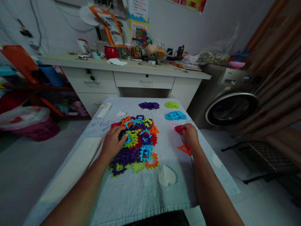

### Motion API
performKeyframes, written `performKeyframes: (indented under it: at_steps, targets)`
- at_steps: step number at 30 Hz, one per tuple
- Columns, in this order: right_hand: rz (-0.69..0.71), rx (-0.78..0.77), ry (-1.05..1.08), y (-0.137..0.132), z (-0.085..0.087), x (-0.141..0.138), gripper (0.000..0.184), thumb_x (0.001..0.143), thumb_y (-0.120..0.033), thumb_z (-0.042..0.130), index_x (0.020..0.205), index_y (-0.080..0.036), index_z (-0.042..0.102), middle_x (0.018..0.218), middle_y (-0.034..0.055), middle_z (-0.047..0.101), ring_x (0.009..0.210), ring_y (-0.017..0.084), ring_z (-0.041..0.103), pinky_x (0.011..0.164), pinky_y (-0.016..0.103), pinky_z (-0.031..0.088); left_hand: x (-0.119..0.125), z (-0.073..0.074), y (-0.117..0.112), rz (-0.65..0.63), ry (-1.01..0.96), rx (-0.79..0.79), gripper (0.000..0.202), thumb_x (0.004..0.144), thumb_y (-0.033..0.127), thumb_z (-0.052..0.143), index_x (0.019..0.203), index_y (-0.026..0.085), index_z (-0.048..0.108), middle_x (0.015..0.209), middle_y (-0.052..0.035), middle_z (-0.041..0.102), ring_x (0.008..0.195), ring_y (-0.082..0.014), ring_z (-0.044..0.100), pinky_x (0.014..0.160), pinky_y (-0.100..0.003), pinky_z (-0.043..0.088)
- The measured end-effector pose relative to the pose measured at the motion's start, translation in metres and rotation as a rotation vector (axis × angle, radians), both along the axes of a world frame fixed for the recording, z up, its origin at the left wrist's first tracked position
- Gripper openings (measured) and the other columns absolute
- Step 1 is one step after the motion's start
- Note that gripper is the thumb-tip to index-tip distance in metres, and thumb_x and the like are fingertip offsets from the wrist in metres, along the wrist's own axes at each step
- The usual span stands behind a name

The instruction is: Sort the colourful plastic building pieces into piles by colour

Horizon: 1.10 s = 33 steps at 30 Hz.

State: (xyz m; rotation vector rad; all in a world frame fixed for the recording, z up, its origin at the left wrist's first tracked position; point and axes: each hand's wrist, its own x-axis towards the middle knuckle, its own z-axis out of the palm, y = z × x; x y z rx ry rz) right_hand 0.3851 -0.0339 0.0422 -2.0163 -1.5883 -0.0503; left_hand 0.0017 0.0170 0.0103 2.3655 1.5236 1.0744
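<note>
A mixed heap of plastic puzzle tiles (pixel 138 139) in orange, purple, green, blue and red lies on a table covered with a pale cloth (pixel 145 191). My left hand (pixel 114 142) rests flat on the heap's left side, fingers spread over the tiles. My right hand (pixel 190 134) is curled at a small pile of red tiles (pixel 179 128), fingertips on them. Orange tiles (pixel 185 148) lie just under that wrist. Sorted groups sit farther back: purple (pixel 149 105), green (pixel 172 104) and blue (pixel 176 115).
A white box (pixel 104 110) lies at the table's far left. Behind stands a cluttered white desk with drawers (pixel 131 78). A washing machine (pixel 231 103) is at the right, a dark rack (pixel 265 157) on the floor, and shelves with bags (pixel 25 119) at the left.
</note>
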Motion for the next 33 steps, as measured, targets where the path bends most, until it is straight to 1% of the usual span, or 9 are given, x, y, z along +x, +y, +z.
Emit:
performKeyframes:
  at_steps: [9,12,15,17,19,22,24,28,33]
  targets:
    - [0.003,-0.181,-0.105,0.002,-0.004,-0.002,0.022,0.078,-0.011,0.054,0.091,-0.016,0.072,0.097,0.0105,0.067,0.092,0.021,0.057,0.083,0.030,0.038,0.000,0.001,-0.001,0.006,0.003,-0.006,0.037,0.089,0.046,0.047,0.109,0.018,0.061,0.115,-0.0106,0.065,0.112,-0.0272,0.057,0.101,-0.045,0.043]
    - [0.040,-0.176,-0.111,0.003,-0.005,-0.005,0.021,0.078,-0.010,0.056,0.091,-0.015,0.071,0.099,0.0113,0.067,0.096,0.022,0.057,0.086,0.031,0.037,0.000,0.000,-0.002,0.005,-0.004,-0.007,0.036,0.089,0.046,0.047,0.108,0.019,0.061,0.115,-0.0096,0.065,0.112,-0.0265,0.058,0.101,-0.044,0.043]
    - [0.064,-0.087,-0.102,0.003,-0.007,-0.011,0.019,0.081,-0.012,0.056,0.092,-0.016,0.070,0.102,0.0120,0.066,0.098,0.024,0.056,0.090,0.035,0.038,0.000,0.000,-0.002,0.002,0.000,-0.008,0.034,0.088,0.045,0.048,0.109,0.020,0.061,0.114,-0.0089,0.065,0.111,-0.0261,0.058,0.101,-0.043,0.043]
    - [0.142,0.000,-0.066,0.002,-0.008,-0.021,0.018,0.083,-0.016,0.056,0.094,-0.017,0.069,0.105,0.0117,0.066,0.100,0.025,0.056,0.091,0.038,0.038,0.000,0.000,-0.002,0.004,0.005,-0.006,0.034,0.089,0.044,0.048,0.109,0.020,0.061,0.114,-0.0092,0.065,0.111,-0.0264,0.058,0.101,-0.044,0.043]
    - [0.308,0.056,0.001,0.000,-0.009,-0.035,0.016,0.084,-0.019,0.057,0.097,-0.018,0.068,0.105,0.0107,0.065,0.101,0.025,0.056,0.093,0.040,0.039,0.000,0.000,-0.002,0.007,0.009,-0.009,0.035,0.089,0.044,0.049,0.110,0.020,0.061,0.115,-0.0095,0.065,0.112,-0.0268,0.057,0.101,-0.045,0.043]
    - [0.569,0.048,0.086,-0.004,-0.010,-0.061,0.020,0.086,-0.021,0.058,0.104,-0.019,0.065,0.106,0.0090,0.065,0.103,0.023,0.056,0.094,0.039,0.041,0.000,0.001,-0.003,0.008,0.005,-0.016,0.034,0.089,0.044,0.048,0.111,0.020,0.061,0.116,-0.0092,0.065,0.113,-0.0268,0.057,0.101,-0.045,0.043]
    - [0.667,0.022,0.095,-0.006,-0.011,-0.077,0.027,0.086,-0.019,0.058,0.112,-0.020,0.064,0.111,0.0089,0.063,0.104,0.022,0.055,0.094,0.039,0.041,0.000,0.002,-0.004,0.010,0.000,-0.016,0.034,0.089,0.044,0.048,0.110,0.020,0.061,0.115,-0.0093,0.065,0.113,-0.0268,0.057,0.101,-0.045,0.043]
    - [0.717,-0.035,0.073,-0.008,-0.016,-0.095,0.034,0.085,-0.016,0.060,0.118,-0.022,0.063,0.113,0.0090,0.060,0.104,0.022,0.052,0.092,0.038,0.040,0.001,0.003,-0.005,0.003,-0.001,-0.013,0.035,0.089,0.044,0.048,0.109,0.019,0.061,0.115,-0.0101,0.064,0.113,-0.0268,0.057,0.101,-0.044,0.043]
    - [0.673,-0.073,0.094,-0.006,-0.020,-0.096,0.027,0.084,-0.011,0.060,0.109,-0.020,0.065,0.102,0.0084,0.060,0.097,0.022,0.052,0.088,0.037,0.041,0.002,0.004,-0.004,0.005,0.001,-0.012,0.033,0.089,0.043,0.048,0.108,0.019,0.061,0.115,-0.0098,0.064,0.113,-0.0264,0.057,0.101,-0.044,0.043]
